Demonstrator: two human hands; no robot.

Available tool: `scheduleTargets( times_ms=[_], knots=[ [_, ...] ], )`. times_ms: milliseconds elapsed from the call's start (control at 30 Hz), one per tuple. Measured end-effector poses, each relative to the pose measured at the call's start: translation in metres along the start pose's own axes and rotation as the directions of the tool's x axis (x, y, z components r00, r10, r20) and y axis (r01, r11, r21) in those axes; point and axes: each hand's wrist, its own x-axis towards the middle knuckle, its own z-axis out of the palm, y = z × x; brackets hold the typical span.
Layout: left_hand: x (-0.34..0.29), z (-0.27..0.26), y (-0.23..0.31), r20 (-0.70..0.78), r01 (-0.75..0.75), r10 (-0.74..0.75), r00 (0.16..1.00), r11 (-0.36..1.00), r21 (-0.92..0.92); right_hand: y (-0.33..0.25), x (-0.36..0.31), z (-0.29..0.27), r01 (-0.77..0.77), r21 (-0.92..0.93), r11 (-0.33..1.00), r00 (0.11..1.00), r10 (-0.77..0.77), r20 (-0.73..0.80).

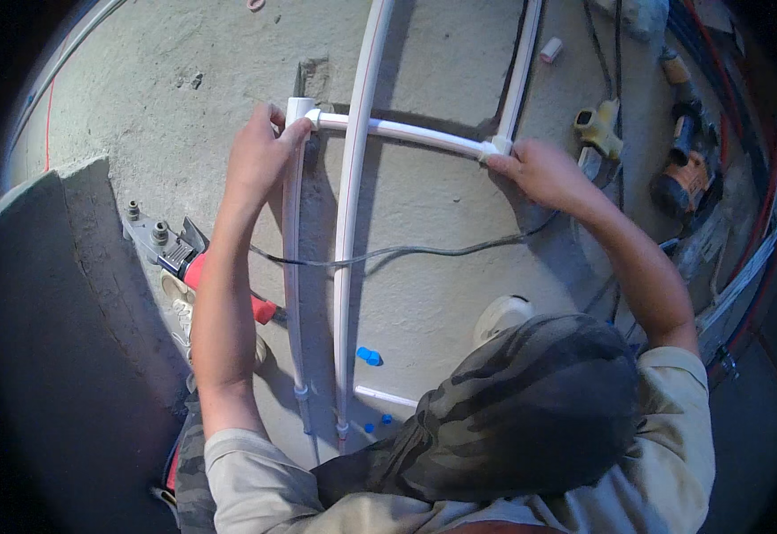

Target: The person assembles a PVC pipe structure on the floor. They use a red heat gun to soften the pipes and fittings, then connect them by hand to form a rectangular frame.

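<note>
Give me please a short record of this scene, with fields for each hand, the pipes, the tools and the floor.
left hand: left hand grips the white elbow fitting at the left end of the short cross pipe
right hand: right hand holds the white fitting at the cross pipe's right end
pipes: long white pipe runs under the cross pipe
tools: pipe welding tool at left; orange power tool at right
cable: black cable across the long pipe
floor: concrete floor, small blue caps
</note>
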Motion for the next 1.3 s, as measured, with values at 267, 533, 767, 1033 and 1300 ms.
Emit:
scheduleTargets(
  times_ms=[267, 533, 767, 1033, 1300],
  knots=[
    [0.012, -0.008, 0.008, 0.097, -0.225, 0.228, 0.969, 0.973, -0.043, 0.007, 0.013, 0.01, 0.094, 0.225, 0.97, 0.995, -0.084, -0.056],
    [0.01, -0.004, 0.01, 0.091, -0.134, 0.138, 0.986, 0.99, -0.047, 0.02, 0.022, 0.018, 0.018, 0.354, 0.935, 1.0, -0.021, 0.004],
    [0.008, -0.006, 0.011, 0.058, -0.22, 0.219, 0.974, 0.975, 0.016, 0.017, 0.02, 0.018, 0.034, 0.423, 0.905, 0.999, -0.034, -0.007],
    [0.006, -0.003, 0.012, 0.075, -0.122, 0.124, 0.99, 0.992, -0.033, 0.021, 0.018, 0.023, 0.071, 0.48, 0.874, 0.997, -0.047, -0.061],
    [0.005, 0.0, 0.012, 0.054, -0.116, 0.115, 0.992, 0.993, 0.017, 0.027, 0.018, 0.025, 0.141, 0.495, 0.858, 0.99, -0.11, -0.09]
  ],
)
